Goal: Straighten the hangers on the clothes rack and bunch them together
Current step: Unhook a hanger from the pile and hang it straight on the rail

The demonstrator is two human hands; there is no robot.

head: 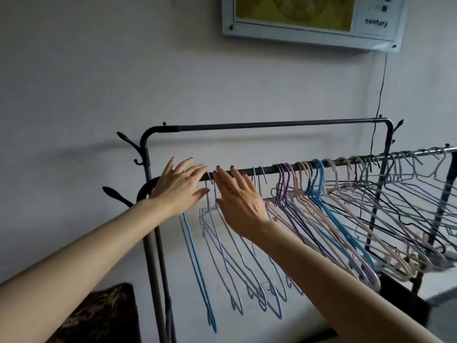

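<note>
Both my hands are up at the left end of the front rail of the clothes rack. Left hand is wide, fingers spread and straight, lying over the rail near its curved corner, gripping nothing. Right hand is just beside it, fingers straight and splayed, held flat in front of a few pale wire hangers; can't tell if the fingertips actually touch the rail. Under my hands hang a blue hanger and several loosely spaced lilac ones, tilted. Further right, a tight mixed bunch in purple, pink, blue and grey crowds the rail out to the frame edge. A higher back bar carries no hangers. Framed panel on the wall above, marked "century".
</note>
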